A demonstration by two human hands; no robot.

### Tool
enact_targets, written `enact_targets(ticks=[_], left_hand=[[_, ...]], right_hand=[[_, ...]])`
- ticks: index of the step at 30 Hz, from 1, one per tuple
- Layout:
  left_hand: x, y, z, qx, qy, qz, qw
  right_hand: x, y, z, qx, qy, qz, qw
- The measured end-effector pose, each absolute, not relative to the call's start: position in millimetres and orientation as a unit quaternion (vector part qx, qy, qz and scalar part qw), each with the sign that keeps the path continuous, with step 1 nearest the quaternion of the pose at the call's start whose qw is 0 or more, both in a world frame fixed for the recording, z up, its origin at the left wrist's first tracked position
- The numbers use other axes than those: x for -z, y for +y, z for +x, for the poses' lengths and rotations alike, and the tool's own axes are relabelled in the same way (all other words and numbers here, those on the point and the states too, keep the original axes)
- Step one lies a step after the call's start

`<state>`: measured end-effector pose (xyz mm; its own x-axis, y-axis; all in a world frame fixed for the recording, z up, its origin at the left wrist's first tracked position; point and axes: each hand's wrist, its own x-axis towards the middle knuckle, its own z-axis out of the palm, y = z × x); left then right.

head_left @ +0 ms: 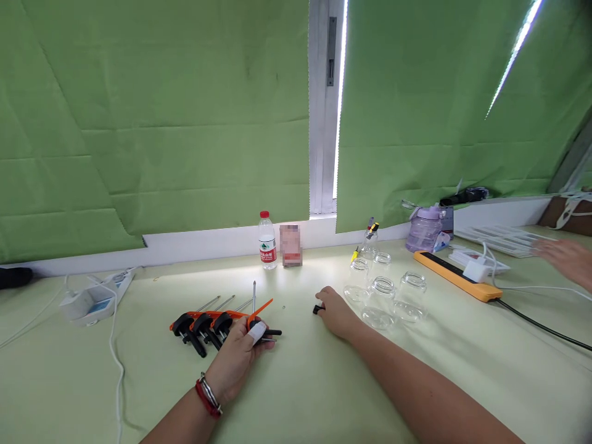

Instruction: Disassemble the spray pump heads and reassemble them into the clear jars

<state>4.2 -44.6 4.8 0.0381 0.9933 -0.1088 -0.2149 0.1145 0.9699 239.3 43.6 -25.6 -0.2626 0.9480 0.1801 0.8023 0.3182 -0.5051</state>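
My left hand (243,354) is closed around an orange and black tool (256,319) with an upright metal rod and a black handle. Its thumb, wrapped in something white, presses on the tool. Several tools of the same look (203,324) lie in a row just left of that hand, their rods pointing away. Farther right, my right hand (337,313) is down at the table with its fingers on a small black piece (318,309); the fingers partly cover it. A tiny ring-like bit (283,307) lies between my hands.
Several clear glass jars (379,302) stand right of my right hand. A water bottle (267,240) and a pinkish box (291,245) are at the wall. An orange power strip (456,274) and purple jug (423,228) sit right. Another person's hand (567,256) reaches a white keyboard-like object (502,239).
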Motion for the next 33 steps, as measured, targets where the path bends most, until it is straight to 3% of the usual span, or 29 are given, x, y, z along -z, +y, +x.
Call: enact_targets(ticks=[8, 12, 33], left_hand=[[-5.2, -45.9, 6.5, -0.514, 0.461, 0.417, 0.591], [-6.9, -46.5, 8.4, -0.502, 0.455, 0.42, 0.604], [0.8, -49.0, 9.6, -0.486, 0.489, 0.504, 0.52]], right_hand=[[22.2, 7.2, 203.8, -0.293, -0.805, -0.417, 0.303], [17.4, -4.2, 195.2, -0.325, -0.812, -0.386, 0.294], [10.9, -16.4, 189.4, -0.267, -0.846, -0.339, 0.312]])
